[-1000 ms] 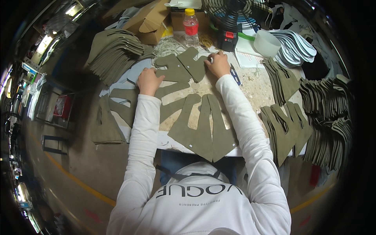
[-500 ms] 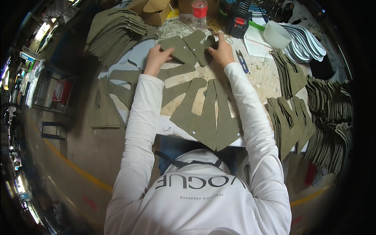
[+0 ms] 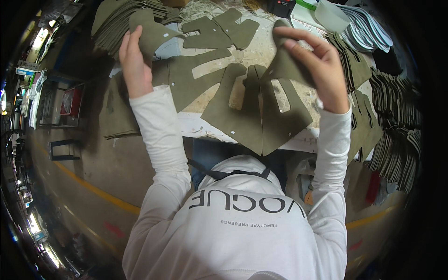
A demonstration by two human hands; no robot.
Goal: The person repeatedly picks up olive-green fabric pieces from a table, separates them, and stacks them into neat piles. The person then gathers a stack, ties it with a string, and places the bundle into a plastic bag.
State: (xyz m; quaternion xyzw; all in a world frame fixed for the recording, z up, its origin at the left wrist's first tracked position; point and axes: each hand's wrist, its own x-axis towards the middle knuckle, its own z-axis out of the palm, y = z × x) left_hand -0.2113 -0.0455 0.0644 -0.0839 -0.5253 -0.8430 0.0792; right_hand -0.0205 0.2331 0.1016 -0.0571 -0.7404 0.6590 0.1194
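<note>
My left hand [image 3: 136, 65] holds a curved olive-green fabric piece [image 3: 151, 30] with a small white mark, raised at the far left of the table. On the right, my right hand [image 3: 324, 67] grips another olive fabric piece [image 3: 290, 65] between thumb and fingers; it hangs above the table, folded over. Below and between my hands, two olive cut pieces with long slots [image 3: 240, 114] lie side by side at the near table edge. Similar flat pieces [image 3: 189, 84] spread to their left. Farther back lie smaller olive pieces [image 3: 203, 33], also with white marks.
Stacks of olive pieces stand at the far left [image 3: 109, 23] and along the right side [image 3: 396, 112]. Behind are a white plastic container [image 3: 331, 16], light-coloured layered pieces [image 3: 366, 39], a black and red device [image 3: 281, 7] and tangled thread [image 3: 203, 8].
Both hands have come back from the pieces at the far side and spread apart. Each now lifts an olive fabric piece. The view has shifted a little.
</note>
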